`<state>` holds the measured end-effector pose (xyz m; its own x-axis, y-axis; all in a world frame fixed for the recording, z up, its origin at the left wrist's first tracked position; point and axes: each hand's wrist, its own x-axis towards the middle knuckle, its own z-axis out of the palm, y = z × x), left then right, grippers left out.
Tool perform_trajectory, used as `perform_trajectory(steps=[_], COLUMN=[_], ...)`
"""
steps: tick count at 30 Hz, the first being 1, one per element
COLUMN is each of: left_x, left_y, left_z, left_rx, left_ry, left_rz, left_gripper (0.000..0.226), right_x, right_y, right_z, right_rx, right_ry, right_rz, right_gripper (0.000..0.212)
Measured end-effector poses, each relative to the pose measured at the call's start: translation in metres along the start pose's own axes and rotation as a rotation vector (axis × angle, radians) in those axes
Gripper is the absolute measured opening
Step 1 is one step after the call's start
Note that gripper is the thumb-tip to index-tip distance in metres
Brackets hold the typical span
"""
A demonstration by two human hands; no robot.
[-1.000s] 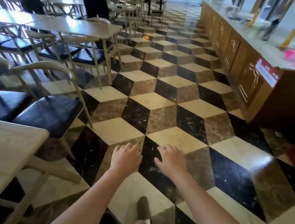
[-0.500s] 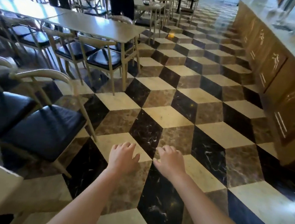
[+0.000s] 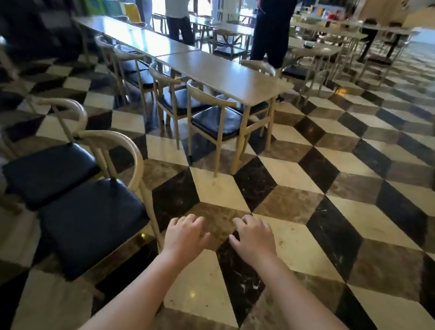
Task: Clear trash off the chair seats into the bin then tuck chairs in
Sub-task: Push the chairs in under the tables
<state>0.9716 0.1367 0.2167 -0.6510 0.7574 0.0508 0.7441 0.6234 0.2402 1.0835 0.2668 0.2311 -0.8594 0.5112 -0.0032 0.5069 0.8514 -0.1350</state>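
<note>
The nearest pale bentwood chair with a black padded seat [image 3: 87,222] stands pulled out at the person's left, stiff and probably light; its curved backrest suits holding. No trash or bin shows. The left hand [image 3: 183,233] and right hand [image 3: 254,239] hover loosely spread, each grip empty.

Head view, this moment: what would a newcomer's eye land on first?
The floor of black, cream and brown cube-pattern tiles fills most of the frame. At bottom centre the left hand and right hand reach forward, empty, fingers loosely curled. At left stand two black-cushioned chairs, seats bare; behind them is a long table with chairs tucked in.
</note>
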Motion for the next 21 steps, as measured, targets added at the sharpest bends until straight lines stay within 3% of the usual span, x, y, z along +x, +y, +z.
perform_trajectory(steps=[10,21], left_x=[0.147,0.349], left_y=[-0.025,-0.104], left_z=[0.010,-0.016], left_rx=[-0.014,-0.013], left_ry=[0.039,0.140], left_rz=[-0.218,-0.319], left_gripper=[0.044,0.043], right_x=[0.193,0.428], right_y=[0.033,0.010], right_z=[0.006,-0.018], right_rx=[-0.010,-0.027], right_ry=[-0.053,-0.066], right_rz=[-0.262,-0.351], right_gripper=[0.041,0.040])
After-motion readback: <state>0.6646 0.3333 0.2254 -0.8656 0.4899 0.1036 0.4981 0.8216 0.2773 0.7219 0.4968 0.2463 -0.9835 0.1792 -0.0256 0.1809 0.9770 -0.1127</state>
